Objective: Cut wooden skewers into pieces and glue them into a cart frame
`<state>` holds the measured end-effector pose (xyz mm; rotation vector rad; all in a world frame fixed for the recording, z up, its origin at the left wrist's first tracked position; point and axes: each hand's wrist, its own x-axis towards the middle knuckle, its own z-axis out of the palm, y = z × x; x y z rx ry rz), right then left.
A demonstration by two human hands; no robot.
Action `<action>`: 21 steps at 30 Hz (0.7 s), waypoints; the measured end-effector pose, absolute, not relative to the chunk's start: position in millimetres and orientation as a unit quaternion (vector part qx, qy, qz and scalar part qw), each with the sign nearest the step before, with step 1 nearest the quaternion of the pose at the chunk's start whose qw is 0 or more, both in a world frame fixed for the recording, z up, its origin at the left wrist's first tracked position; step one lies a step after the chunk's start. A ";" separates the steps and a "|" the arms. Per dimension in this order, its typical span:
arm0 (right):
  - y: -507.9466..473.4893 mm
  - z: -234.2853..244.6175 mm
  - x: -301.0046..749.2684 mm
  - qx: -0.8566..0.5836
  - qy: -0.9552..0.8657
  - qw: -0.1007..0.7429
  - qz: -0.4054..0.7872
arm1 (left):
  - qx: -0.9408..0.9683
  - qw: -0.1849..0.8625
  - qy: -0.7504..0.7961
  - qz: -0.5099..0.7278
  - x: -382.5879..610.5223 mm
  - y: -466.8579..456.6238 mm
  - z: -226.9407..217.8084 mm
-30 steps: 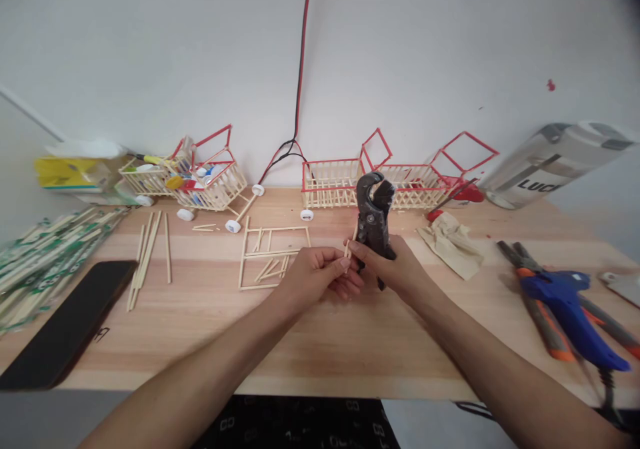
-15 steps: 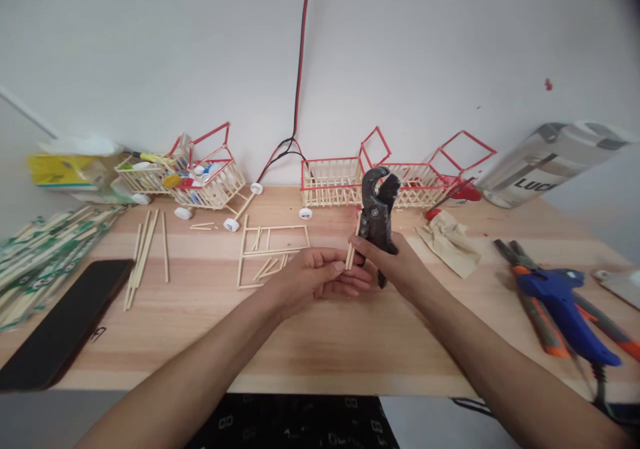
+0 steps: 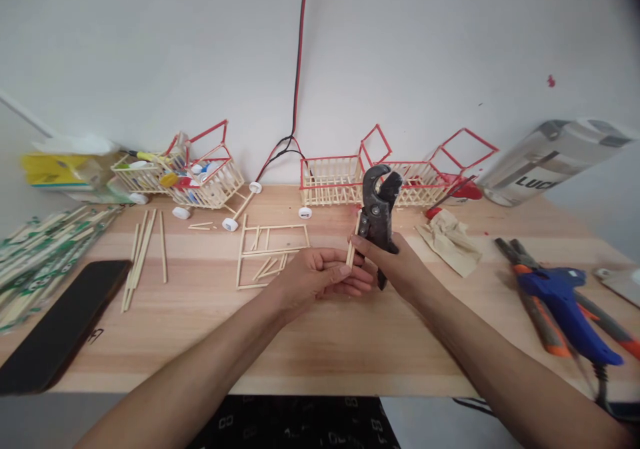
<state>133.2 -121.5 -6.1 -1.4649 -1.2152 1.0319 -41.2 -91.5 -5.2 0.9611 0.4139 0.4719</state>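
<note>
My right hand [image 3: 400, 256] is wrapped round a black pipe cutter [image 3: 379, 202], whose curved jaw points up. Between its thumb and the tool, a short pair of thin wooden sticks [image 3: 352, 252] stands out towards me. My left hand [image 3: 327, 272] is palm up beside it, its thumb against the lower ends of these sticks and its fingers beneath them. Just left of the hands, a flat frame of glued sticks [image 3: 243, 256] lies on the wooden table [image 3: 320, 349], with several short stick pieces in and around it. My left forearm hides part of it.
Stick-built carts [image 3: 330, 182] with red trim line the wall. To the left are loose sticks [image 3: 145, 256], wrapped chopsticks [image 3: 45, 256] and a black phone [image 3: 65, 322]. On the right lie crumpled brown paper [image 3: 450, 242], pliers [image 3: 545, 322] and a blue glue gun [image 3: 565, 309].
My left thumb has shifted slightly to the right, over the lower ends of the sticks. The right hand and the pipe cutter are nearly unmoved. The view has shifted a little.
</note>
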 end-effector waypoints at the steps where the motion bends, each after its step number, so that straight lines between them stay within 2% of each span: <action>1: -121.5 -6.7 133.3 -0.598 -0.494 0.470 0.422 | 0.452 0.841 0.197 0.224 -41.3 -91.6 -5.5; 21: -124.1 -2.0 128.0 -0.618 -0.496 0.455 0.405 | 0.407 0.858 0.212 0.232 -41.2 -91.9 -8.5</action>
